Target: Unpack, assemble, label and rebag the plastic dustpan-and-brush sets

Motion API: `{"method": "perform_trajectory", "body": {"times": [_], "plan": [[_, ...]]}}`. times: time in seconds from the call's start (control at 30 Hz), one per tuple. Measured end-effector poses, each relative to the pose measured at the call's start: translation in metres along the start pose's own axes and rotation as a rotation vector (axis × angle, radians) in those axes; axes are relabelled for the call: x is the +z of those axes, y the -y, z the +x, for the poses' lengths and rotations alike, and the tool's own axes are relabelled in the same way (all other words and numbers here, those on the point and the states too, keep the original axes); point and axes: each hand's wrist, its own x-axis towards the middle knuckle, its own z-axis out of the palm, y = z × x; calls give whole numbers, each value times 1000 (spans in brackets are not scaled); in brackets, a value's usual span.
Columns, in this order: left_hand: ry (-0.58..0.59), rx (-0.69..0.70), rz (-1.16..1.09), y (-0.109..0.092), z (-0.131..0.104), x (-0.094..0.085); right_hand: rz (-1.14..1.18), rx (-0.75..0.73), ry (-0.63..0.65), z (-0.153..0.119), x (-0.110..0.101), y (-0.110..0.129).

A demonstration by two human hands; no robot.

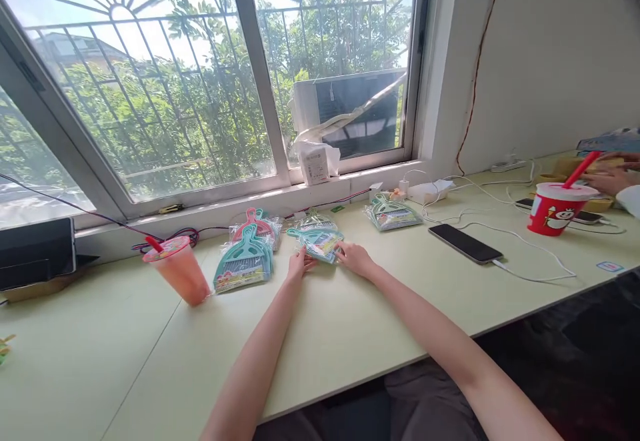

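Observation:
A teal dustpan-and-brush set in clear wrap (320, 242) lies on the pale table, between both my hands. My left hand (300, 263) grips its left lower edge, and my right hand (354, 257) has its fingers closed on the right edge. Left of it lie a stack of wrapped teal sets (245, 264) and a pink set (260, 222) behind. Another wrapped set (316, 221) sits just behind the held one, partly hidden. Farther right, near the wall, is a wrapped green set (393, 214).
A tilted pink drink cup (183, 271) stands at left, near a dark tablet (37, 254). At right are a black phone (465, 243) with a white cable, a red cup (559, 209) and another person's hand (613, 177). A small box (315, 165) stands on the sill.

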Motion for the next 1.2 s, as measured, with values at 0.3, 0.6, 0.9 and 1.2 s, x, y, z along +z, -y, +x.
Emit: {"method": "perform_trajectory", "body": {"times": [0.3, 0.6, 0.9, 1.2], "plan": [[-189, -80, -86, -9, -3, 4, -45, -150, 9, -3, 7, 11], [131, 57, -178, -2, -11, -1, 703, 39, -215, 9, 2, -3], [471, 40, -63, -3, -31, 6, 1226, 207, -202, 19, 3, -14], [267, 69, -96, -6, -14, 1, 1493, 261, -101, 18, 4, -8]]}}
